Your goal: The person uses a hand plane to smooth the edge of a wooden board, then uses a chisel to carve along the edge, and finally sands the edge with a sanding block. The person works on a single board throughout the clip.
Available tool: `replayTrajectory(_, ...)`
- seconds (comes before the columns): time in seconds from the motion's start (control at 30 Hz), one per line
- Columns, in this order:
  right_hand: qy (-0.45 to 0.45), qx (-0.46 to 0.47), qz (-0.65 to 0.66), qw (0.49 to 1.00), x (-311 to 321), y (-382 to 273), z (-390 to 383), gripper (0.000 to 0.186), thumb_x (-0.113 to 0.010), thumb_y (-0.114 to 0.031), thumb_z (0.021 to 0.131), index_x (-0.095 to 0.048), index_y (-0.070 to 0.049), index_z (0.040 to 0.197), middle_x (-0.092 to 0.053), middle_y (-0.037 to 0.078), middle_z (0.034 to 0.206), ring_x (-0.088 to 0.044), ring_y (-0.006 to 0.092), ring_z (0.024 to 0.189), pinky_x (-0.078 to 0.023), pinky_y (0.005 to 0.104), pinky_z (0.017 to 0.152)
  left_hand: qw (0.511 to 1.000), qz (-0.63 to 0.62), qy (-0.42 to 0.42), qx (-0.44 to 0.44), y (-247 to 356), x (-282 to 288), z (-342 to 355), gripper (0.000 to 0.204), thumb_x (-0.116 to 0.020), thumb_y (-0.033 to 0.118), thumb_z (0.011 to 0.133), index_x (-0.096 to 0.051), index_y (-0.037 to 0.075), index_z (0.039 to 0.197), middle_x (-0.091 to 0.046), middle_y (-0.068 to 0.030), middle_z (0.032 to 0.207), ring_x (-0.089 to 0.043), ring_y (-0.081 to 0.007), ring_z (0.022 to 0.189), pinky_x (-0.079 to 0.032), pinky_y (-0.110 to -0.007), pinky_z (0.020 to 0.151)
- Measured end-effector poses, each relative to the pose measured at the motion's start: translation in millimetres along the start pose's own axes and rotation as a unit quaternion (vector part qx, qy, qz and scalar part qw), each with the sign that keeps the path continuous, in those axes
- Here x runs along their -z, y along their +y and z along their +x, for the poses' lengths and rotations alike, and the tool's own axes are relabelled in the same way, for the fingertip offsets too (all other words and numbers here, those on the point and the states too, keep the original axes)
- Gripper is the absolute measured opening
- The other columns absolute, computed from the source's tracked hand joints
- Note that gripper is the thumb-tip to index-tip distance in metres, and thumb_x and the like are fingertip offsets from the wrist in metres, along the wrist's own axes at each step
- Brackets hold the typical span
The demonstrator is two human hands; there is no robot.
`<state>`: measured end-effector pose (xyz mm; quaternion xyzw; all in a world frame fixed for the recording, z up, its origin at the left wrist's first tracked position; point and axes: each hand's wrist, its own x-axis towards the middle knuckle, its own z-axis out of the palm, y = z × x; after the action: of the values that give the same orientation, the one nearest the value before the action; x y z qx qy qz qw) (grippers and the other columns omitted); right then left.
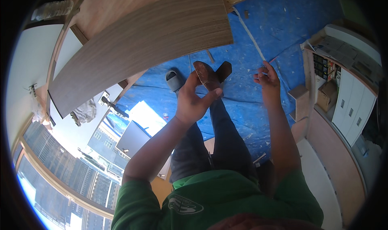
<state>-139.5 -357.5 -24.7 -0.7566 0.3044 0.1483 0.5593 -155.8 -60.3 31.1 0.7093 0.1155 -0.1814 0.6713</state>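
Observation:
My left hand (194, 102) is wrapped round a scuffed reddish-brown piece (206, 73), thumb across its lower end. A darker brown part (223, 71) sticks out behind it to the right; whether they are joined I cannot tell. My right hand (266, 78) is raised apart from it, fingers loosely bent and apart, with no held thing that I can make out. A grey slipper (174, 81) is just left of the held piece, down at floor level.
A long wood-grain board (141, 32) spans the upper left. Blue sheeting (266, 28) covers the floor, with thin strips and scraps on it. A white drawer cabinet (347, 105) stands right, near a small wooden piece (299, 96). Windows (68, 177) are at lower left.

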Motion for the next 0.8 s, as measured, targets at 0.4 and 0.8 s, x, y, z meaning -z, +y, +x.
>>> replayTrajectory(0.4,-0.373,-0.254,0.135,0.882,19.2,-32.5,-66.0,0.056,-0.073,-0.034,0.098,-0.056,-0.001,0.14,-0.07,0.014,0.114,-0.071,0.0249,0.101,-0.059,0.0422,0.085,0.902,0.247,0.024,-0.353,11.6,-6.0,1.8,0.055,-0.087,0.011,0.073,-0.067,0.01,0.125,-0.07,-0.0091,0.132,-0.066,-0.0279,0.118,-0.051,-0.042,0.097)
replayTrajectory(0.8,-0.331,-0.148,0.211,0.908,10.0,-111.7,-119.8,0.088,-0.065,-0.075,0.09,-0.056,0.002,0.131,-0.068,0.013,0.097,-0.068,0.0196,0.081,-0.056,0.0335,0.064,0.756,0.329,0.042,-0.564,42.1,-24.3,28.7,0.05,-0.081,0.031,0.081,-0.07,0.035,0.13,-0.064,0.0068,0.129,-0.06,-0.0185,0.126,-0.044,-0.038,0.097)
